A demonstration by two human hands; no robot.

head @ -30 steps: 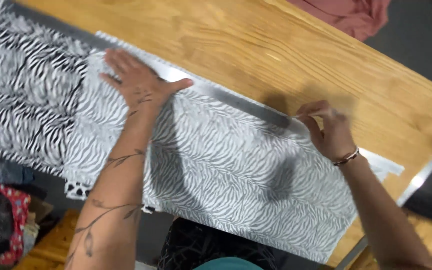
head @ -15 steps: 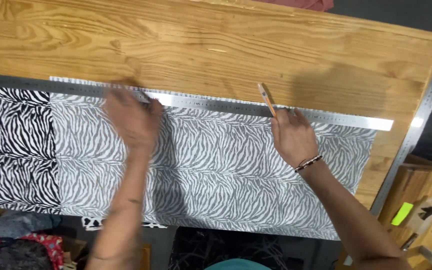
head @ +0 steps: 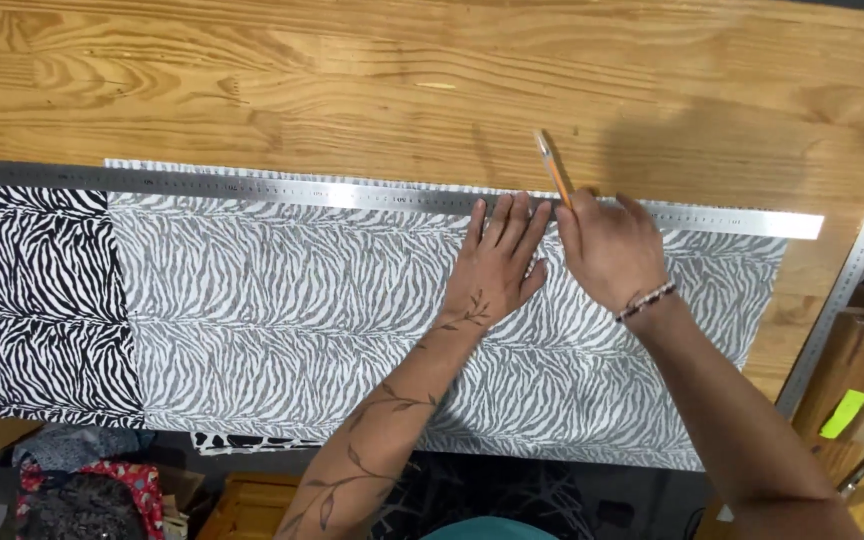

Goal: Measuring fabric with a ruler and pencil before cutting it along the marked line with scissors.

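A zebra-print fabric [head: 282, 320] lies spread along the near edge of a wooden table [head: 372, 90], its left end darker black and white. Along the fabric's far edge runs a long metal ruler [head: 252, 187]. My left hand [head: 497, 260] presses flat on the fabric, fingertips on the ruler. Right beside it, my right hand [head: 607, 245] holds an orange pencil [head: 554, 172] whose tip points past the ruler onto the wood.
A metal strip [head: 852, 275] borders the table's right edge. Below it sit wooden boxes with a green note [head: 844, 413]. A red patterned bag [head: 87, 490] lies on the floor at bottom left.
My left hand slid right along the ruler until it sits next to my right hand. The right hand with the pencil stayed at about the same spot on the ruler.
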